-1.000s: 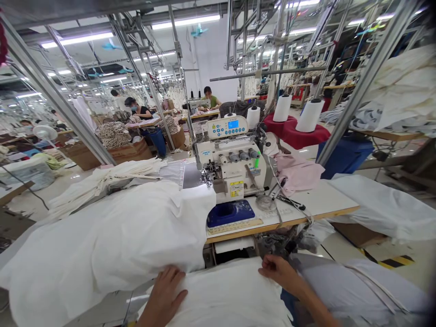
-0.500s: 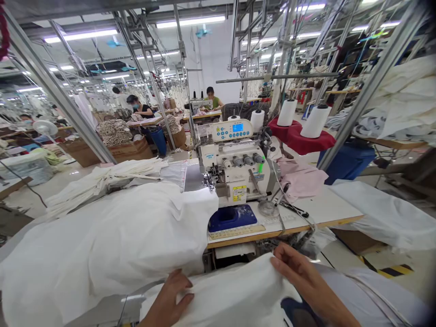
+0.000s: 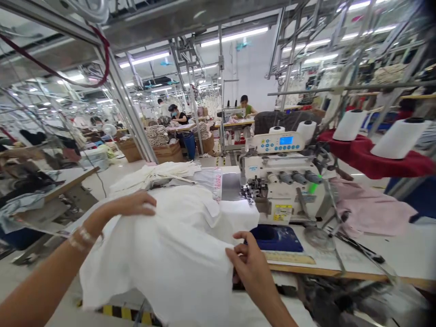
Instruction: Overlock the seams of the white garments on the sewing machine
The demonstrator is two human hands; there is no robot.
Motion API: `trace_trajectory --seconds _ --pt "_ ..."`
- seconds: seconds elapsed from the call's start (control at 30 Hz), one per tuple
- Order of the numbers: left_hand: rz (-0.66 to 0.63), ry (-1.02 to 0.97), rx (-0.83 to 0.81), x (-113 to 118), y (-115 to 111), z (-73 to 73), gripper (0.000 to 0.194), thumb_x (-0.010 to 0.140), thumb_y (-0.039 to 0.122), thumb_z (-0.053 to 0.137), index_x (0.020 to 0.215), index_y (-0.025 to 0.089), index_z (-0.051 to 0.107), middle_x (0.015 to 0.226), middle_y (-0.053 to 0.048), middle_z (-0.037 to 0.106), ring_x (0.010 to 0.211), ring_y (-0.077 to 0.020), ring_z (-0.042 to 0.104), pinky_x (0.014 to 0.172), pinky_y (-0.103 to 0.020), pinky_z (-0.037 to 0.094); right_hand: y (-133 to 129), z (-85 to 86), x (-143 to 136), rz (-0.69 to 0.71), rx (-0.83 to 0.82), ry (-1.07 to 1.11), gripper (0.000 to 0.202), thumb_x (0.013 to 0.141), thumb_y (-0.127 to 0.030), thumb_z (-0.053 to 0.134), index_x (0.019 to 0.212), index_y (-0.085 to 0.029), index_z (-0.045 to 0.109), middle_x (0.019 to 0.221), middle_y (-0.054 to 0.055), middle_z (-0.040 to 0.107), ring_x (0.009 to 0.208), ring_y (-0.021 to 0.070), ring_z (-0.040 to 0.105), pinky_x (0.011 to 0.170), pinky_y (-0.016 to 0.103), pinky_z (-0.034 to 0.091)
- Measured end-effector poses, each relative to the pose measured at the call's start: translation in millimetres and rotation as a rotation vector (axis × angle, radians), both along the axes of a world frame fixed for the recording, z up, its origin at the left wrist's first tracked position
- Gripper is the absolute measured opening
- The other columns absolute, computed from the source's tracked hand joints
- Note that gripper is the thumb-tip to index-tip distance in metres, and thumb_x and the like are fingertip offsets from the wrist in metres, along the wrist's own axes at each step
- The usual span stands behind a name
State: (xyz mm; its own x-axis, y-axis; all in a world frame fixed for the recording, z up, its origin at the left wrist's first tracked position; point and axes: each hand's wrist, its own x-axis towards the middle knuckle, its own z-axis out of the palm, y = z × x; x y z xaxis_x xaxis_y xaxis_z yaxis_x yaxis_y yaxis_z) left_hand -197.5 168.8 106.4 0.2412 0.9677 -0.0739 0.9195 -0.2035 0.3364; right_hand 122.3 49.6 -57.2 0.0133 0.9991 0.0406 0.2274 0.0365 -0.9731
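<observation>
My left hand [image 3: 136, 204] pinches the upper left of a white fabric piece [image 3: 180, 259], its thumb tucked at the cloth. On the right, my right hand [image 3: 251, 263] grips the same piece by its right edge between thumb and fingers. The cloth spreads between both hands and hangs below the table edge. Behind it, more white fabric [image 3: 238, 213] lies up to the needle area of an overlock sewing machine [image 3: 282, 181]. Whether the two are one piece, I cannot tell.
A stack of white cut pieces [image 3: 153, 175] lies left of the machine. Right of it are pink fabric [image 3: 371, 206] and white thread cones [image 3: 395, 138] on red cloth. A blue tray [image 3: 279, 238] sits before the machine. Co-workers sit at machines farther back.
The view has turned left. My left hand has moved up and left onto the white fabric, and my right hand has brought its edge leftward, closer to the machine's front.
</observation>
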Motion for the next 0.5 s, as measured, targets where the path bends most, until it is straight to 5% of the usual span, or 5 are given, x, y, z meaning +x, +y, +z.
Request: trace_trajectory --seconds 0.13,0.23,0.37,0.43,0.5 --pt "0.002 0.130 0.036 2.6 43.0 -6.0 0.018 0.058 0.016 0.069 0.076 0.016 0.069 0.086 -0.006 0.069 0.088 -0.0286 0.063 0.085 -0.037 0.048 17.6 -9.5 -43.7 -0.112 0.120 -0.265 0.035 0.087 -0.050 0.035 0.102 -0.023 0.052 0.078 0.004 0.061 0.061 0.0216 0.058 0.058 0.032 0.039" --pt "0.007 0.128 0.221 25.2 31.0 -36.9 0.030 0.072 0.011 0.057 0.102 0.014 0.064 0.111 -0.014 0.063 0.110 -0.0324 0.054 0.098 -0.048 0.039 12.6 -13.3 -22.1 -0.174 0.133 -0.393 0.042 0.088 -0.055 0.034 0.100 -0.024 0.058 0.079 0.004 0.064 0.066 0.0234 0.059 0.063 0.033 0.036" --pt "-0.114 0.006 0.330 82.8 -52.9 -105.9 0.029 0.093 0.019 0.033 0.102 0.012 0.059 0.101 -0.015 0.062 0.101 -0.0239 0.057 0.094 -0.040 0.043 -24.9 -44.5 63.7 -0.159 0.024 -0.477 0.042 0.086 -0.059 0.041 0.092 -0.025 0.063 0.077 0.002 0.067 0.069 0.0214 0.063 0.070 0.033 0.043" --pt "-0.284 -0.060 0.233 110.2 -107.7 -151.3 0.025 0.092 0.020 0.038 0.083 0.018 0.061 0.076 -0.004 0.062 0.072 -0.0149 0.059 0.072 -0.025 0.049 -54.9 -73.6 106.8 -0.094 -0.086 -0.540 0.033 0.084 -0.051 0.046 0.083 -0.025 0.065 0.066 0.000 0.066 0.062 0.0223 0.064 0.063 0.034 0.046" --pt "-0.473 -0.158 0.074 129.1 -153.4 -200.3 0.018 0.090 0.020 0.046 0.080 0.020 0.062 0.076 -0.001 0.064 0.073 -0.0133 0.061 0.067 -0.022 0.049 -85.1 -105.1 136.0 -0.063 -0.167 -0.598 0.033 0.081 -0.041 0.045 0.088 -0.022 0.070 0.075 0.006 0.071 0.071 0.0278 0.069 0.067 0.041 0.052"
